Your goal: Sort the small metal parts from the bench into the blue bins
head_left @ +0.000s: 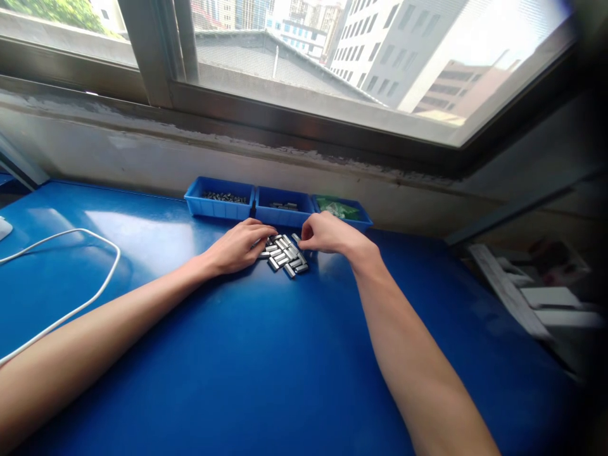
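A loose pile of short silver metal rods [284, 254] lies on the blue table, several of them side by side or at angles. My left hand [241, 246] rests at the pile's left edge, palm down, with its fingers stretched over the rods at the back. From the right, my right hand [330, 234] comes in with thumb and fingers pinched together. One short metal rod [296, 238] shows at these fingertips, slightly tilted at the pile's right edge. Its far end is visible, while the fingers hide the rest.
Behind the hands, three blue bins stand in a row: a left bin [192, 201] with small metal parts, a middle bin [280, 216] with metal rods, and a right bin [365, 218] with green-and-clear plastic bags. A white cable [114, 266] loops across the table's left side. A window frame [285, 117] rises behind.
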### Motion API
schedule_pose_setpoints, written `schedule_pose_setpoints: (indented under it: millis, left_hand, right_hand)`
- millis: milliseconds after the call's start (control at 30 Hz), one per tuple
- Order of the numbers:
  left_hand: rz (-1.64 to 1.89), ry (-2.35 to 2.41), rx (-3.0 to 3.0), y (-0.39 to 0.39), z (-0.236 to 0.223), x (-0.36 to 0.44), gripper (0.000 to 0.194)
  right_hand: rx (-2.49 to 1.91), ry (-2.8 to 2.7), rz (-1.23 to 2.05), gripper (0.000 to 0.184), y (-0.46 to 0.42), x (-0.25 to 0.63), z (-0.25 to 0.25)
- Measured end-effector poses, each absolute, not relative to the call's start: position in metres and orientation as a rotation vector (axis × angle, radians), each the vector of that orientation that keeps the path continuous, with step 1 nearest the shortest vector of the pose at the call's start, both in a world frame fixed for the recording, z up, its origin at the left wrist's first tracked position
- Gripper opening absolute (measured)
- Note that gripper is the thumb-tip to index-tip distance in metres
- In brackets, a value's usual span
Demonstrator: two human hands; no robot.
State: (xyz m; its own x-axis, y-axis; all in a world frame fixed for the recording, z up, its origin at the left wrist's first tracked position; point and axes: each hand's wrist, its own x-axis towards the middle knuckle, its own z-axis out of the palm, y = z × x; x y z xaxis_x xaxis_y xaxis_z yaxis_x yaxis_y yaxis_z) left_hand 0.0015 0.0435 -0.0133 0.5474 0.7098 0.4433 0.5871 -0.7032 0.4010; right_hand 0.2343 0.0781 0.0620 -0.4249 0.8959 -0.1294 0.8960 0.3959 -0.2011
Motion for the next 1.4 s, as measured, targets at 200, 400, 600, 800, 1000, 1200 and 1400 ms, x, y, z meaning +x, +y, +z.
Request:
schedule_pose_setpoints:
  millis: [200, 400, 600, 800, 1000, 1200, 1400]
  left_hand:
    - [0.883, 1.087, 2.594, 0.042, -0.012, 0.002, 0.036]
    - [0.875, 1.087, 2.598, 0.042, -0.011, 0.002, 0.036]
    - [0.886, 1.1, 2.613, 0.042, -0.01, 0.002, 0.036]
    - [0.919, 1.184, 2.634, 0.041, -0.011, 0.003, 0.035]
    - [0.965, 1.257, 2.594, 0.044, -0.013, 0.002, 0.037]
    - [0.947, 1.27, 2.541, 0.045, -0.013, 0.002, 0.038]
    - [0.912, 1.208, 2.582, 0.047, -0.013, 0.001, 0.038]
  right_hand:
    - [1.779, 2.675, -0.331, 0.014, 0.081, 0.232, 0.054]
    - [1.685, 2.706, -0.288, 0.009, 0.083, 0.234, 0.055]
    - [1.613, 2.909, -0.593, 0.005, 0.078, 0.236, 0.07]
    - [1.484, 3.063, -1.197, 0.021, 0.074, 0.229, 0.074]
    - [2.074, 3.23, -0.921, 0.017, 0.082, 0.222, 0.063]
    - [1.905, 3.299, -0.65, 0.014, 0.08, 0.213, 0.058]
    - [1.537, 3.222, -0.654, 0.014, 0.076, 0.204, 0.046]
